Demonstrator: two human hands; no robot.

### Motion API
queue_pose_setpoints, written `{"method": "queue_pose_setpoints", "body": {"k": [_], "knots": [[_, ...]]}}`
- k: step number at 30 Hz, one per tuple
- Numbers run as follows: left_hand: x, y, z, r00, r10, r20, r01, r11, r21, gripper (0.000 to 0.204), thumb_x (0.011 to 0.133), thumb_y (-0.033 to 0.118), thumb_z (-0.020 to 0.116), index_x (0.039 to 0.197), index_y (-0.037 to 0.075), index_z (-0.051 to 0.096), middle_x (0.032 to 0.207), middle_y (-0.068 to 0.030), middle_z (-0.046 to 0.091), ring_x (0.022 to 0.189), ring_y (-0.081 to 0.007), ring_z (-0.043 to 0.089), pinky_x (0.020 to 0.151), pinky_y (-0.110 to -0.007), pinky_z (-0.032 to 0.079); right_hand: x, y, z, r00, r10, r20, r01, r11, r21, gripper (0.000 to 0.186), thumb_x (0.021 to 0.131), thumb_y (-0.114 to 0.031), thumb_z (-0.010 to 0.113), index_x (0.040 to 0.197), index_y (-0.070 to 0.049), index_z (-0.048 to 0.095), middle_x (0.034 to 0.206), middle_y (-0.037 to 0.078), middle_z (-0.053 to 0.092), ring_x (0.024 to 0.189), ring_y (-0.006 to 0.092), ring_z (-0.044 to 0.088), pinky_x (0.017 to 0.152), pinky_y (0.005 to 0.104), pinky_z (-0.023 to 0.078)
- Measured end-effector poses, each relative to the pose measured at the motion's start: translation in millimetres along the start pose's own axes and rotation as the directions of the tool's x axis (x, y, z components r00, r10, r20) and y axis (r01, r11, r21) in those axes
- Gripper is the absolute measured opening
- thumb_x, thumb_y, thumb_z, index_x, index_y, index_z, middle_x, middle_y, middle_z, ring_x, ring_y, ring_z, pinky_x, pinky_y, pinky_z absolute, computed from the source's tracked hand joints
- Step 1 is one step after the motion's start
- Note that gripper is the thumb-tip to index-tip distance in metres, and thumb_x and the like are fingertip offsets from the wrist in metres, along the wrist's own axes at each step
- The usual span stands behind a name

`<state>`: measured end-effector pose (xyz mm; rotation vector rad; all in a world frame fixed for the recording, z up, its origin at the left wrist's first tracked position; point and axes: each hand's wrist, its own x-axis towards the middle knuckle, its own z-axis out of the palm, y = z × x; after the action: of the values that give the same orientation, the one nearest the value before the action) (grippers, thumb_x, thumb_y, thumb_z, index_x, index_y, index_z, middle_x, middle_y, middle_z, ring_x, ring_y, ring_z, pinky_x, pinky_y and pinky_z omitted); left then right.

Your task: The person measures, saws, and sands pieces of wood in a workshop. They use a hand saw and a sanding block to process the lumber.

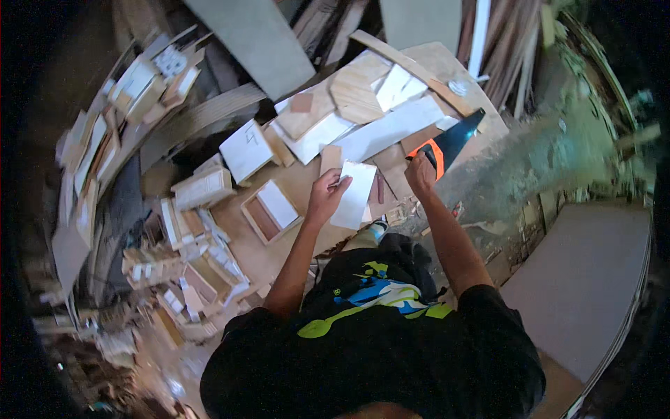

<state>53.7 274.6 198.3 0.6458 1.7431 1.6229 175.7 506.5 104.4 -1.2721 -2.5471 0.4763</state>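
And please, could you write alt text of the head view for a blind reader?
The left hand holds a white panel and the right hand grips an orange-handled saw at a cluttered table. An open box and flat boards lie on it.

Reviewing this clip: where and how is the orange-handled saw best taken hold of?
Probably best by its orange handle, approached from the person's near side, as the right hand grips it: the handle end lies toward the body, while the dark blade points forward and to the right, away from the fingers.
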Motion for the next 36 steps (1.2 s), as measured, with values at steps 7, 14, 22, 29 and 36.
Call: {"method": "queue_pose_setpoints", "body": {"k": [7,14,22,29,36], "knots": [[-69,-46,-23,0.917,-0.105,-0.385,0.123,0.992,0.024,0.025,0.084,0.016,0.061,0.098,-0.003,0.057,0.089,-0.0093,0.063,0.082,-0.0114,0.059,0.071,-0.024,0.047,-5,4,45,0.911,-0.372,-0.179,0.413,0.842,0.347,0.035,0.066,-0.013,0.064,0.088,0.006,0.044,0.085,0.027,0.053,0.082,0.042,0.052,0.068,0.0452,0.042],[-126,-54,-35,0.873,-0.13,-0.47,0.125,0.991,-0.042,0.027,0.083,0.019,0.061,0.098,-0.004,0.057,0.088,-0.0098,0.064,0.08,-0.0123,0.06,0.068,-0.025,0.047,-21,6,63,0.923,-0.349,-0.162,0.385,0.823,0.417,0.031,0.073,-0.016,0.062,0.095,0.004,0.051,0.077,0.017,0.056,0.072,0.0329,0.053,0.066,0.0385,0.043],[-140,-32,-51,0.904,-0.092,-0.418,0.197,0.956,0.217,0.03,0.083,0.022,0.06,0.104,0.0,0.058,0.088,-0.015,0.064,0.076,-0.0171,0.062,0.064,-0.028,0.048,-50,-69,30,0.838,-0.526,0.147,0.336,0.709,0.62,0.028,0.079,-0.011,0.06,0.105,-0.001,0.056,0.097,0.013,0.061,0.084,0.0224,0.059,0.074,0.0299,0.046],[-140,-53,-80,0.938,0.046,-0.344,0.111,0.9,0.422,0.029,0.081,0.02,0.062,0.103,0.002,0.059,0.091,-0.0149,0.064,0.078,-0.0205,0.062,0.069,-0.032,0.047,-134,-203,-32,0.551,-0.794,0.258,0.4,0.522,0.753,0.017,0.078,-0.006,0.059,0.094,0.0,0.061,0.089,0.013,0.063,0.076,0.0202,0.062,0.069,0.0319,0.047],[-141,-46,-103,0.976,-0.163,-0.142,0.196,0.945,0.262,0.029,0.08,0.021,0.063,0.1,0.0,0.06,0.089,-0.0129,0.064,0.081,-0.0183,0.061,0.072,-0.032,0.046,-126,-193,0,0.728,-0.649,0.223,0.267,0.567,0.779,0.013,0.072,0.008,0.057,0.082,0.0,0.061,0.074,0.009,0.064,0.067,0.0151,0.06,0.061,0.0261,0.047]]}}
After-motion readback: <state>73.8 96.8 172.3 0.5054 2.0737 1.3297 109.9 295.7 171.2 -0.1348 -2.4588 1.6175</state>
